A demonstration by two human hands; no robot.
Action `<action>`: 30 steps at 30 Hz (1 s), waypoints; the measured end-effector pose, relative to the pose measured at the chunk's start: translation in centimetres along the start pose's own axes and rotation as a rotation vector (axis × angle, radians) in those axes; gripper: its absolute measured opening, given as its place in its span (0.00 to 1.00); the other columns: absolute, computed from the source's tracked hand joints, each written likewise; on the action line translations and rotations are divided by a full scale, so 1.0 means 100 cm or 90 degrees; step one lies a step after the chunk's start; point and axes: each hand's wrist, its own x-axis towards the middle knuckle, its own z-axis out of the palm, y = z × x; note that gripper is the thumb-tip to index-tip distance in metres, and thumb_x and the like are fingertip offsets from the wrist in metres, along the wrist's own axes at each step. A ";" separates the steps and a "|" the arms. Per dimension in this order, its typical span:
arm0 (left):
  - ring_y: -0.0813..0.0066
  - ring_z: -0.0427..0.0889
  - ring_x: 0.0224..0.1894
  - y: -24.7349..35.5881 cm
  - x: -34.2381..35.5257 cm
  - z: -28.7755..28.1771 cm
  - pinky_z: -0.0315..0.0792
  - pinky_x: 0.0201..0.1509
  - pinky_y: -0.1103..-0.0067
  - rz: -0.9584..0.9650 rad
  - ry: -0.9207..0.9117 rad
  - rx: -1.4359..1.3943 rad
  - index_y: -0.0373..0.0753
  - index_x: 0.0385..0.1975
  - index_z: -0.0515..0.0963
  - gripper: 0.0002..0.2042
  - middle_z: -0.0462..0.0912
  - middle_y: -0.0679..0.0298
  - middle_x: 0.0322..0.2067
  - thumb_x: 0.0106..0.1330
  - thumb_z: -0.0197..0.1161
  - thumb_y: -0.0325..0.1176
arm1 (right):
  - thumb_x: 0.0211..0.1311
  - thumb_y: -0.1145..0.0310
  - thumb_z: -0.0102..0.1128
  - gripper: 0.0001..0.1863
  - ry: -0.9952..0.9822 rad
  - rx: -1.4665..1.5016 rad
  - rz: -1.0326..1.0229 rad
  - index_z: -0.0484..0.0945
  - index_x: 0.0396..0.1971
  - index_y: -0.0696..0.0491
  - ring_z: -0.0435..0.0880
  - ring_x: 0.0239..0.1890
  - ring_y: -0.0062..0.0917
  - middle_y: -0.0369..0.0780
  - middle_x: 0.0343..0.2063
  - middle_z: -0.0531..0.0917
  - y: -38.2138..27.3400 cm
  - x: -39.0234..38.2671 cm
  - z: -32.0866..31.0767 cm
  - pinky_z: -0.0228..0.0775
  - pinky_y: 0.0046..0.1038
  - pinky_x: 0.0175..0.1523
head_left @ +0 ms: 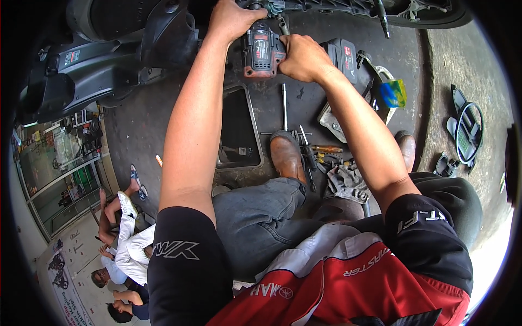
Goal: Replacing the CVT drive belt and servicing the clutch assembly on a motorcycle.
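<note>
At the top centre a red-and-grey cordless impact wrench (261, 52) points at a finned part (274, 7) on the underside of a scooter. My left hand (231, 19) is closed round the wrench's front end beside that part; exactly what its fingertips grip is partly hidden. My right hand (304, 57) is wrapped round the wrench's body from the right. Just right of it lies a grey battery pack or similar tool (342, 60). Below the wrench, a long steel bar (284, 106) lies on the dark floor mat.
Black scooter panels (98, 70) fill the upper left. Around my boots (285, 155) lie a metal tray (255, 163), screwdrivers (326, 148), a rag (345, 182) and a metal cover (331, 122). Removed black parts (467, 130) lie at the right. Several people (125, 244) sit at the lower left.
</note>
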 end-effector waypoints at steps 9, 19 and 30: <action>0.53 0.85 0.50 0.001 -0.001 -0.001 0.78 0.55 0.68 -0.003 -0.003 0.035 0.29 0.49 0.79 0.32 0.85 0.44 0.46 0.42 0.79 0.36 | 0.45 0.66 0.64 0.23 -0.026 -0.017 0.003 0.84 0.46 0.54 0.86 0.48 0.45 0.52 0.40 0.87 0.001 0.001 0.000 0.78 0.42 0.56; 0.52 0.86 0.48 0.003 -0.001 -0.002 0.78 0.53 0.68 -0.020 -0.024 -0.008 0.29 0.48 0.80 0.30 0.86 0.45 0.44 0.43 0.79 0.36 | 0.45 0.66 0.63 0.20 0.017 -0.001 0.000 0.84 0.43 0.53 0.85 0.48 0.47 0.52 0.38 0.87 0.001 0.000 0.002 0.77 0.42 0.56; 0.48 0.84 0.52 0.002 -0.002 -0.001 0.76 0.57 0.65 -0.034 -0.014 0.047 0.29 0.52 0.78 0.30 0.84 0.42 0.48 0.50 0.77 0.39 | 0.44 0.67 0.63 0.26 -0.038 -0.005 0.016 0.82 0.50 0.53 0.85 0.49 0.47 0.54 0.40 0.87 -0.001 0.002 -0.003 0.77 0.43 0.56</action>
